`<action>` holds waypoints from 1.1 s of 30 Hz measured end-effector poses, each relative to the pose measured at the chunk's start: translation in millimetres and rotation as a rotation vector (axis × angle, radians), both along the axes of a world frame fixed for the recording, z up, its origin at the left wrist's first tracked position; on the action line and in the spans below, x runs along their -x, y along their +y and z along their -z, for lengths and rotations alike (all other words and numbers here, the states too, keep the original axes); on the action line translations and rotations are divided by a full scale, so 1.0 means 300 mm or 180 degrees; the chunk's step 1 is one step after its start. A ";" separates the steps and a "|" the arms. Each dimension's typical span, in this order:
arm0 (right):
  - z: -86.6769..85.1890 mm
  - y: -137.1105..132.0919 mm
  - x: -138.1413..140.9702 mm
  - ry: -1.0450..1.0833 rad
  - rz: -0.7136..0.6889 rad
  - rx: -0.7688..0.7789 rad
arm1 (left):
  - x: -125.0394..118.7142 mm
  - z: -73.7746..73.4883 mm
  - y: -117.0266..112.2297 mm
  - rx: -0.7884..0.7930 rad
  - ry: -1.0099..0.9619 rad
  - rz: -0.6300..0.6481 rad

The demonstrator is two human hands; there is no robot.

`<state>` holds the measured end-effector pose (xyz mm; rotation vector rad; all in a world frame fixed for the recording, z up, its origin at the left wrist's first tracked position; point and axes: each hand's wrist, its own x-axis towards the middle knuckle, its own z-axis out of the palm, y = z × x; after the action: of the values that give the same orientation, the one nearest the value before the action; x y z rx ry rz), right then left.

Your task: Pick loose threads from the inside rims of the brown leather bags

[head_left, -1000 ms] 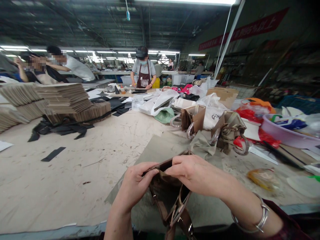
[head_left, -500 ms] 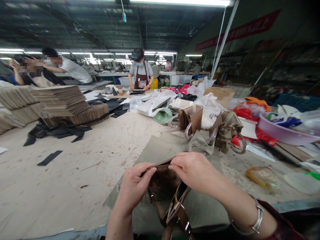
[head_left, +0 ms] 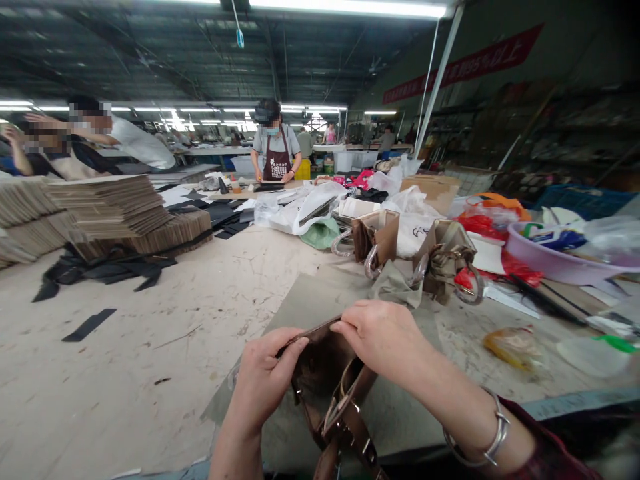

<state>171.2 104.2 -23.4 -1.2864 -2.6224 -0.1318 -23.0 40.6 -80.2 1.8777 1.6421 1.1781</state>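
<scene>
Handbags (head_left: 320,367) (head_left: 386,239) (head_left: 444,260): three. Wearer's hands (head_left: 270,370) (head_left: 383,333): two. Purple basin (head_left: 555,259): one. Red banner (head_left: 465,65): one. Blue crate (head_left: 583,202): one. Amber packet (head_left: 515,348): one.

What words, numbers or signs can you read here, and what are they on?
"95%以上": right end of the red banner; the characters to its left are too blurred.
Dark apron: white characters, too small to read reliably.
White plastic bag: dark marking, unreadable.
Brown bag being held: no lettering visible.

Brown bag (head_left: 325,360), grey-green sheet (head_left: 313,301), lilac basin (head_left: 555,260), black strip (head_left: 89,325).
</scene>
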 end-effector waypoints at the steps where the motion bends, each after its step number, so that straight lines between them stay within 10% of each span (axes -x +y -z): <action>1: 0.000 0.000 0.002 -0.0004 0.0025 -0.0014 | 0.000 0.000 0.000 -0.0013 0.0002 -0.0008; 22: -0.005 -0.002 0.022 0.0097 0.0100 -0.0080 | -0.047 -0.038 0.027 0.0128 0.0861 -0.0191; 33: -0.023 0.048 -0.114 0.0261 -0.0336 0.0052 | -0.059 -0.024 0.041 -0.0107 0.0834 -0.0286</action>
<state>205.3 118.5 -16.5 -1.1305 -2.6193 -0.0398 -5.3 52.8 -73.1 2.0717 1.8712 1.0340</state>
